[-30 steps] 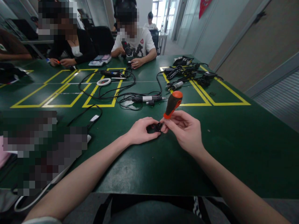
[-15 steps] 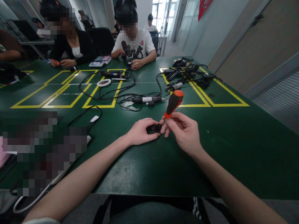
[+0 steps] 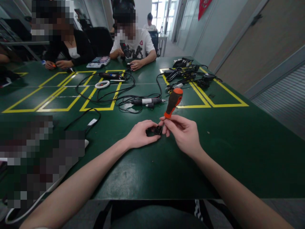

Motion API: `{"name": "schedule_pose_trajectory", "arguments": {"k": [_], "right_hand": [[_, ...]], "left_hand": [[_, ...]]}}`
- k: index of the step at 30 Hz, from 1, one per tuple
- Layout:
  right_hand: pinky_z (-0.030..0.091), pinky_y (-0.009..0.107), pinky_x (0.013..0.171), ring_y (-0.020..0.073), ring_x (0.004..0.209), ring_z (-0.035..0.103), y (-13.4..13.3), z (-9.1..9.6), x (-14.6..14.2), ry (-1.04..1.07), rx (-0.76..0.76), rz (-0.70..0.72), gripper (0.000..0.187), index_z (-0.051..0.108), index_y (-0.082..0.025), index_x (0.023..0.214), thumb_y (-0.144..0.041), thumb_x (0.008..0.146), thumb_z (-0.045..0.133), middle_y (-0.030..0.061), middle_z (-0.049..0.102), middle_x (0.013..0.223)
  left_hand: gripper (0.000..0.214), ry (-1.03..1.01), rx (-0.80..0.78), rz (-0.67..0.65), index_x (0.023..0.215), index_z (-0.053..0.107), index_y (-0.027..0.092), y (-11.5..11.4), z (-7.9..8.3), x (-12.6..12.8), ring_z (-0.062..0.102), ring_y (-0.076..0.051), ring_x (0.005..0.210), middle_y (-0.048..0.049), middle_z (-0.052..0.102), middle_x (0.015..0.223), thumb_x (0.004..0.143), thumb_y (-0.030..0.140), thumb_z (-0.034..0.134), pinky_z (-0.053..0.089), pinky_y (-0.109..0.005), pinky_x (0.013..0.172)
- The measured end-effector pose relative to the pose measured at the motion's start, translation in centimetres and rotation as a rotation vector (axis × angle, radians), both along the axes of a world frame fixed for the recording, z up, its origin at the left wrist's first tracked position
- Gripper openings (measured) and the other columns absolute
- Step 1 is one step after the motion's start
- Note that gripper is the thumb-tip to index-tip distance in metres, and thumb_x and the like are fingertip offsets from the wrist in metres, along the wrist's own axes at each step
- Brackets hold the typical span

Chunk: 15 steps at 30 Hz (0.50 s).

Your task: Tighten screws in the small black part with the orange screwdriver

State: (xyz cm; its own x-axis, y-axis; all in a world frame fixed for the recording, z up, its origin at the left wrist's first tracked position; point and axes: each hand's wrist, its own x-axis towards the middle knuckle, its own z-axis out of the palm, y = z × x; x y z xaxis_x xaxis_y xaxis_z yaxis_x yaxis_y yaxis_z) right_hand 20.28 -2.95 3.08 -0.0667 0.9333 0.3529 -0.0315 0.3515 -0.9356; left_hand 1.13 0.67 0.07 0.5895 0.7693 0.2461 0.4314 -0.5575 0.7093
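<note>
Pinching an orange-and-black screwdriver (image 3: 173, 102) just below its tilted handle, the right hand (image 3: 184, 133) has thumb and fingertips closed. Just beside it, the left hand (image 3: 140, 135) curves, thumb and fingers holding a small black part (image 3: 158, 130) at the green table (image 3: 133, 171). Beyond lie a corded black-and-silver tool (image 3: 146, 101) and, farther off, a white ring (image 3: 96, 85).

The far window (image 3: 162, 15) glows bright above a dim, faintly shiny tabletop (image 3: 124, 178).

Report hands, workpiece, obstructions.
Left hand holds small black part. Right hand holds orange-and-black screwdriver, handle up. Black-and-silver cylindrical tool beyond, not obstructing.
</note>
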Motion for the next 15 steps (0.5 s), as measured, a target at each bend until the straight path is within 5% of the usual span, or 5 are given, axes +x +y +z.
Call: {"name": "schedule_pose_trajectory", "arguments": {"k": [6, 15], "right_hand": [[0.063, 0.029, 0.057, 0.0148, 0.058, 0.070, -0.23, 0.11, -0.04, 0.060, -0.082, -0.021, 0.041, 0.068, -0.021, 0.089, -0.045, 0.073, 0.097, 0.0020, 0.078, 0.077], [0.056, 0.025, 0.050, 0.0128, 0.056, 0.067, -0.22, 0.43, -0.09, 0.019, -0.027, -0.005, 0.027, 0.076, -0.019, 0.085, -0.043, 0.082, 0.089, 0.0008, 0.074, 0.071]], "left_hand": [[0.015, 0.005, 0.006, 0.012, 0.096, 0.074, 0.018, 0.01, 0.01, 0.00, 0.066, -0.018, 0.087, -0.0036, 0.074, 0.096, 0.087, 0.029, 0.076, 0.053, -0.031, 0.083], [0.014, -0.024, -0.004, -0.010, 0.096, 0.073, 0.018, -0.03, 0.05, -0.03, 0.067, -0.018, 0.088, -0.0036, 0.075, 0.096, 0.088, 0.029, 0.075, 0.052, -0.031, 0.083]]}}
